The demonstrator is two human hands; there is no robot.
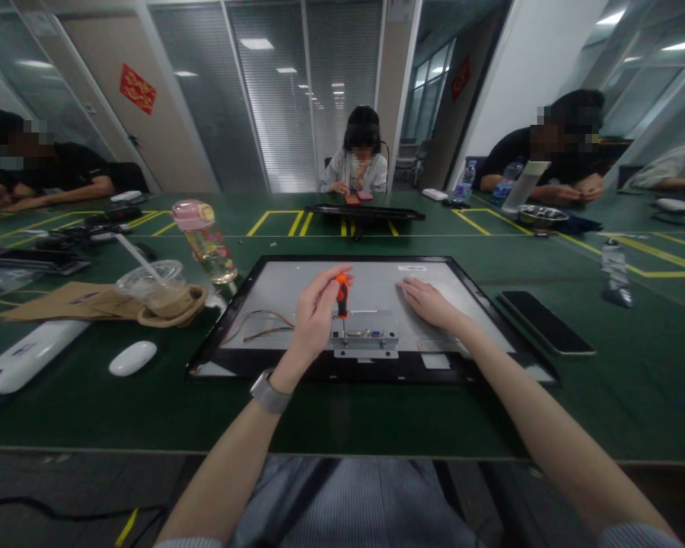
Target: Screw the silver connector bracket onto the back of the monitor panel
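My left hand grips an orange and black screwdriver, held upright with its shaft pointing down at a metal bracket that carries video ports. Whether the tip sits in a screw is too small to tell. The bracket is on the grey back of a flat display panel with a black frame, lying on the table. My right hand rests flat on the panel to the right of the bracket, fingers stretched out, holding nothing. Thin coloured wires lie on the panel's left part.
Left of the panel are a white mouse, an iced drink cup in a holder, and a pink-lidded bottle. To the right lies a black phone. Another panel lies across the green table, before a seated person.
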